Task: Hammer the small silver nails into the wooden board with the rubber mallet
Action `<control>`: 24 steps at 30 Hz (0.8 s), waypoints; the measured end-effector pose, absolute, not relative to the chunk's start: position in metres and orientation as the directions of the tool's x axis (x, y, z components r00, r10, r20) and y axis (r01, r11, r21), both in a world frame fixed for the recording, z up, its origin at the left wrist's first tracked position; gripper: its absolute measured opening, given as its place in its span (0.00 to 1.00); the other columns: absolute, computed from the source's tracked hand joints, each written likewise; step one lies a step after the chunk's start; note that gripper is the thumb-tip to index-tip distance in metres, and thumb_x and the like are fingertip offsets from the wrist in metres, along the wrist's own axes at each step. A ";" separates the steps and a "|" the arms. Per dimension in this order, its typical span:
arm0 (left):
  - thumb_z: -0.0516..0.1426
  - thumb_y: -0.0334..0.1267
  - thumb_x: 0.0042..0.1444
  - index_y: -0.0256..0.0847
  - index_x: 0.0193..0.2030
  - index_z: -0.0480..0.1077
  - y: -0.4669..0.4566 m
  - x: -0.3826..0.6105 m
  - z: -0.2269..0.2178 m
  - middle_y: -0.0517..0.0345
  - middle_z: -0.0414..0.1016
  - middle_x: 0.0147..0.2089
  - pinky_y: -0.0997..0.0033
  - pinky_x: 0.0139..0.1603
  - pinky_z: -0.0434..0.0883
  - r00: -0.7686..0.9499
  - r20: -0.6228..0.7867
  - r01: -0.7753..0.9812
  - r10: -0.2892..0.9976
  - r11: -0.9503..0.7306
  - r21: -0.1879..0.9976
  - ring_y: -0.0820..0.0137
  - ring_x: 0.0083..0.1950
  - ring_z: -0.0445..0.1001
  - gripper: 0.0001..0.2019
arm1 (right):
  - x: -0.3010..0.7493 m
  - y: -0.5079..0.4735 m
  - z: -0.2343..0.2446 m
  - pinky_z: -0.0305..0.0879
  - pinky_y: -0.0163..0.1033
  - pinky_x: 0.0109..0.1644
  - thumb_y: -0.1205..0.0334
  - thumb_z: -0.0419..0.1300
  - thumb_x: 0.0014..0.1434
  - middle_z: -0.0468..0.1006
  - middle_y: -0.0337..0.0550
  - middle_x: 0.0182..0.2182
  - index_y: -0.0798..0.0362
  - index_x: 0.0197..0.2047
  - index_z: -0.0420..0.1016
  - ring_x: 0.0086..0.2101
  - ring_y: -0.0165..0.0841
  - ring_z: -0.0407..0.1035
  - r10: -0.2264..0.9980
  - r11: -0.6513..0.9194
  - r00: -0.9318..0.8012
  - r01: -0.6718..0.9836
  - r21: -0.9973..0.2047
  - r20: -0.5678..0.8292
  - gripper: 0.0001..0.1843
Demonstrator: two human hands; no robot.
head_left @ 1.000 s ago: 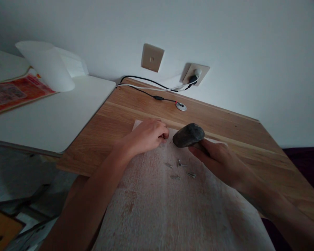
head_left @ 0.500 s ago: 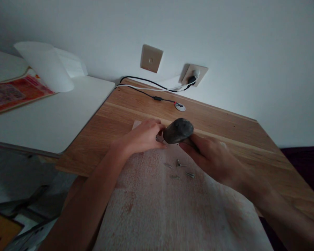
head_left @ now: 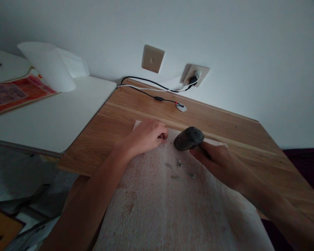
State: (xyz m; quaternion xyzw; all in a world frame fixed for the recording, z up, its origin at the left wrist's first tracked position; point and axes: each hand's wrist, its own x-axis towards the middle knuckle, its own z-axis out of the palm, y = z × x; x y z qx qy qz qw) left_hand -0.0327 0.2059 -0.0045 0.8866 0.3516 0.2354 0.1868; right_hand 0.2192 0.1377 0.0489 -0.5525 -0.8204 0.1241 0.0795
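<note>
A pale wooden board (head_left: pixel 146 209) lies lengthwise toward me on the wooden table. Near its far end my left hand (head_left: pixel 153 134) rests on the board, thumb and finger pinched on what looks like a small nail (head_left: pixel 165 139), mostly hidden by the fingers. My right hand (head_left: pixel 221 158) is wrapped round the handle of a mallet (head_left: pixel 188 138) with a dark, thick head. That head is to the right of my left fingertips, apart from them. Several loose nails (head_left: pixel 191 175) lie on the board between and below my hands.
Behind the board, black and white cables (head_left: pixel 146 87) cross the wooden table (head_left: pixel 94 139) to a wall socket (head_left: pixel 196 75). At left stands a white table (head_left: pixel 75 108) with a white paper roll (head_left: pixel 52 66) and a red printed sheet (head_left: pixel 21 90).
The mallet head has moved right, away from my left fingertips, with my right hand following. My left hand stays at nearly the same spot. The loose nails have not moved.
</note>
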 end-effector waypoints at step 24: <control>0.70 0.39 0.55 0.39 0.49 0.77 0.203 -0.034 -0.004 0.48 0.79 0.52 0.57 0.57 0.72 0.591 0.172 0.567 0.788 -0.558 0.606 0.57 0.55 0.76 0.16 | 0.194 0.146 0.059 0.58 0.41 0.29 0.51 0.50 0.71 0.77 0.42 0.24 0.47 0.34 0.69 0.23 0.36 0.70 0.933 0.356 -0.356 0.900 -0.252 0.047 0.16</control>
